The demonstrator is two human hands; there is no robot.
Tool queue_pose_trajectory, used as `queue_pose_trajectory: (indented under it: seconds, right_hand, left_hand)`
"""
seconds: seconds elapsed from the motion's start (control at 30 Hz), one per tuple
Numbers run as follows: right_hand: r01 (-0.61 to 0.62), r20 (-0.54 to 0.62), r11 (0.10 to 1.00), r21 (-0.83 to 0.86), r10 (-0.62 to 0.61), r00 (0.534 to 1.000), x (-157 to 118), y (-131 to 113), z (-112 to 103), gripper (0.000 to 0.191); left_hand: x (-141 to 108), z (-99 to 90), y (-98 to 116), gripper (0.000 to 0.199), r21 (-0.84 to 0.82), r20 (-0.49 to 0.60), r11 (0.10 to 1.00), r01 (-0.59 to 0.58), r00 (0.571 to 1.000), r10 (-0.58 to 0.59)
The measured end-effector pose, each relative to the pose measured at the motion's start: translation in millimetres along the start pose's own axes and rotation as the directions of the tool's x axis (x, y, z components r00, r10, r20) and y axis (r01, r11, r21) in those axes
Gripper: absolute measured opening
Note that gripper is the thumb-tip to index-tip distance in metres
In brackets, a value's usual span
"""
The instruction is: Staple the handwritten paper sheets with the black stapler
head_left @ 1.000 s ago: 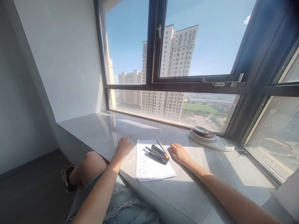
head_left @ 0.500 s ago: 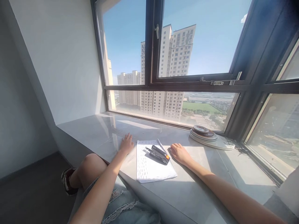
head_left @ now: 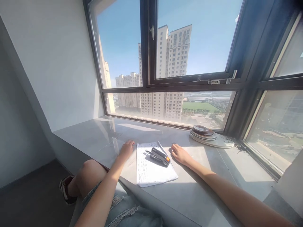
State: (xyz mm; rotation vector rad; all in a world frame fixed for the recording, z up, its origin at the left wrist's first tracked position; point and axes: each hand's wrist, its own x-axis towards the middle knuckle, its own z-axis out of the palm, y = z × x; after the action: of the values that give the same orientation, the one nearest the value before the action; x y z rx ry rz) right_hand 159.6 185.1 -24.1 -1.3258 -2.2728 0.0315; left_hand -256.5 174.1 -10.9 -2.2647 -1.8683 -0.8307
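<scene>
My left hand rests on the grey sill just left of a sheaf of white paper marked with rows of short dark strokes. Its fingers are curled together, and anything under them is hidden. On the right side of the paper, my right hand lies on the sill with its fingers curled in; whether it holds anything cannot be made out. Two dark tools lie on the paper: a black one with an orange part and a slimmer black one. Neither hand touches them.
A stack of round plates or discs sits on the sill near the right window corner. Dark-framed windows rise behind the sill. My bent knee is beside the front edge at the left.
The view has shifted slightly. My left hand's fingers, spread before, are now drawn together and curled. My right hand, the paper and the tools stay in nearly the same places.
</scene>
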Motion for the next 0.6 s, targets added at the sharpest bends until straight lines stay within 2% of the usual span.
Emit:
queue_pose_trajectory:
  seconds: [0.1, 0.17, 0.27, 0.33, 0.47, 0.6]
  right_hand:
    - [0.039, -0.019, 0.999, -0.024, -0.040, 0.999, -2, -4, -6, 0.016]
    - [0.071, -0.088, 0.997, -0.012, -0.072, 0.994, -3, -13, -14, 0.018]
    - [0.110, -0.247, 0.987, 0.116, -0.078, 0.966, -4, -35, -23, 0.023]
    - [0.173, -0.281, 0.957, 0.233, -0.104, 0.954, -6, -53, -25, 0.025]
    - [0.315, -0.166, 0.876, 0.365, -0.272, 0.948, -12, -76, -19, 0.037]
    - [0.323, -0.101, 0.860, 0.395, -0.309, 0.946, -17, -77, -15, 0.048]
  left_hand:
    - [2, 5.3, -2, 0.036, -0.039, -0.017, 0.999, -0.017, 1.000, 0.016]
    - [3, 8.0, -4, 0.038, -0.058, -0.006, 0.998, -0.010, 1.000, 0.010]
    - [3, 7.6, -5, 0.040, -0.093, 0.017, 0.996, -0.010, 1.000, 0.012]
    - [2, 4.8, -3, 0.040, -0.118, 0.030, 0.993, -0.013, 0.999, 0.017]
    - [-1, -1.6, 2, 0.035, -0.144, 0.036, 0.990, -0.004, 0.999, 0.010]
    - [-2, -4.3, 4, 0.039, -0.118, 0.047, 0.993, 0.006, 0.999, -0.001]
